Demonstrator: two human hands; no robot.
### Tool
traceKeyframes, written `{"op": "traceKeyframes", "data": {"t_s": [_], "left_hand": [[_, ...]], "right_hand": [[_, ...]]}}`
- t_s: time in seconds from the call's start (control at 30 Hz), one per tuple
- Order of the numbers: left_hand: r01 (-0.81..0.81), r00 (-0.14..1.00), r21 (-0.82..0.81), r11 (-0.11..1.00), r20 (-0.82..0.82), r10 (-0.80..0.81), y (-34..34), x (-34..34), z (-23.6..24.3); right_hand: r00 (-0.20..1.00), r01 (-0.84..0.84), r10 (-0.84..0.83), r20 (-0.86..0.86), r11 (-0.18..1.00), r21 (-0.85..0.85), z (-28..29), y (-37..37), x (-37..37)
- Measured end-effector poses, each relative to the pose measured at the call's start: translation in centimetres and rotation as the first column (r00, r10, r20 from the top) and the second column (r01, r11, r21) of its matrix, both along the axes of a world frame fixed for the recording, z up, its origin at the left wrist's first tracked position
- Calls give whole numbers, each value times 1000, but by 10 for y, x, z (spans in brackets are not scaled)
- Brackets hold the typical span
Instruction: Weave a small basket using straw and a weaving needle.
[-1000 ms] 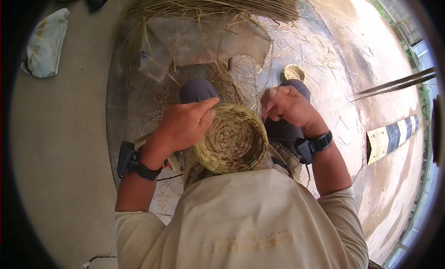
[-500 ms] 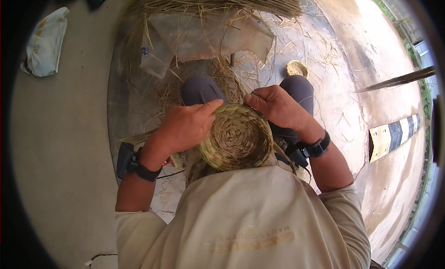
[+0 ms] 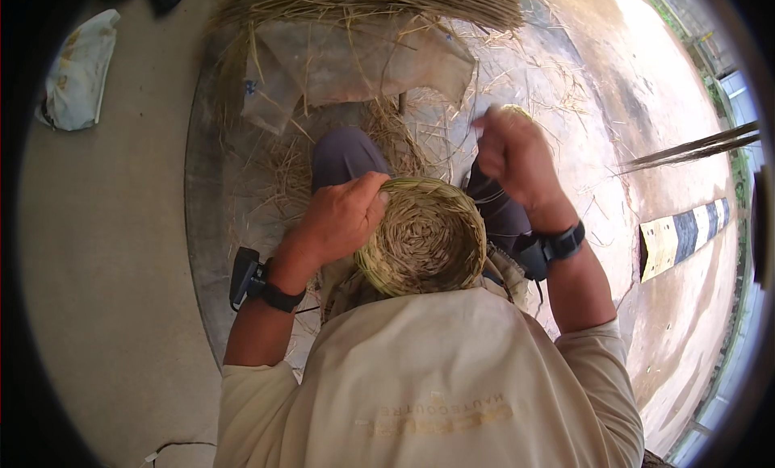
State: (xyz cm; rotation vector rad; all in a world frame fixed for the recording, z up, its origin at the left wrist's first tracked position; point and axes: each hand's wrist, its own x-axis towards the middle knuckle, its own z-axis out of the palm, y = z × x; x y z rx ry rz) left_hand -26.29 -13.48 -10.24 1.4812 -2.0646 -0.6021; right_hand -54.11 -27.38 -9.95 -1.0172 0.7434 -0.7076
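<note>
A round, shallow woven straw basket [image 3: 424, 238] rests in my lap with its open side up, greenish at the rim and tan at the base. My left hand [image 3: 343, 218] is closed on its left rim, thumb over the edge. Apart from the basket, my right hand [image 3: 517, 161] is raised beyond its right side, over my right knee. Its fingers are curled and blurred; thin strands show near it, but what it pinches is too small to make out. Behind that hand, only the rim of a smaller straw ring or basket [image 3: 517, 110] shows.
A bundle of long dry straw [image 3: 387, 4] lies across the far side, beside a translucent plastic sheet [image 3: 347, 68]. Loose straw litters the floor mat. At right are a black-and-yellow striped strip [image 3: 684, 238] and dark thin stalks [image 3: 694, 148]; a white bag [image 3: 79, 73] lies far left.
My right hand has left the basket's far rim and moved right and away from me. My left hand stays on the rim, and the basket has shifted slightly right.
</note>
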Motion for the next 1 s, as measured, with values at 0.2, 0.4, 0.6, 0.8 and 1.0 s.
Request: {"op": "traceKeyframes", "data": {"t_s": [0.2,0.4,0.6,0.8,1.0], "left_hand": [[37,996,128,991,79,-47,-2,2,6],[-48,994,124,991,-87,59,4,13,2],[-67,995,109,992,-66,75,0,13,-2],[-278,957,109,954,-58,286,10,23,-16],[-498,862,-83,863,63,503,-1,59,-16]], "right_hand": [[927,-209,374,-22,467,-859,42,45,91],[767,-513,594,-242,342,-787,18,97,82],[696,-640,642,-322,351,-684,7,93,76],[863,-483,160,-480,544,-686,52,53,-9],[617,48,-468,-633,825,-563,72,33,-96]]}}
